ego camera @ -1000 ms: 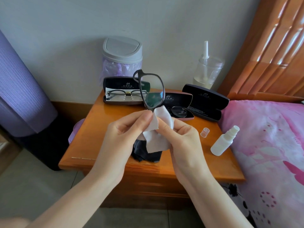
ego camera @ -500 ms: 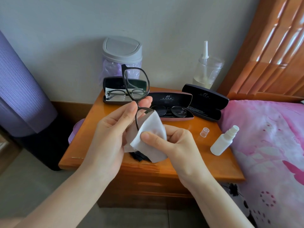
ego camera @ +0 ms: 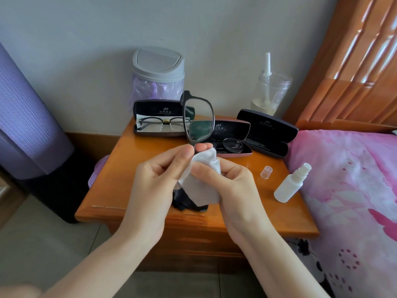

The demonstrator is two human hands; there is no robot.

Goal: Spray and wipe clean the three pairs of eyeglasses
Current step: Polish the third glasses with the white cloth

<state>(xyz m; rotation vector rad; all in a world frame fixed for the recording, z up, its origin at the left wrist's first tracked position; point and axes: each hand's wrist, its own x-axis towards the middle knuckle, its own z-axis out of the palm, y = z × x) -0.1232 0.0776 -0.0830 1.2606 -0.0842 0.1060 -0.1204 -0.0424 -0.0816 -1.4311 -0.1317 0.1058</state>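
Home bedroom: wooden nightstand (ego camera: pixel 137 190) beside bed with pink floral bedding (ego camera: pixel 352 190), wooden headboard (ego camera: pixel 352 67).

The dark-framed glasses (ego camera: pixel 198 121) stand on end above the nightstand (ego camera: pixel 129 179). The upper lens is clear to see through, and the lower one is wrapped in the white cloth (ego camera: pixel 202 183) (bunched, its tail hanging down). The left hand (ego camera: pixel 154 186) pinches the frame and the right hand (ego camera: pixel 234 186) grips the cloth. A thin half-rim pair (ego camera: pixel 163 123) lies in the open black case (ego camera: pixel 150 108) at back left. A round wire pair (ego camera: pixel 231 145) lies in the pink-edged case (ego camera: pixel 236 127) beside it. The white spray bottle (ego camera: pixel 289 187) lies on its side, its clear cap (ego camera: pixel 266 172) off, near the nozzle.
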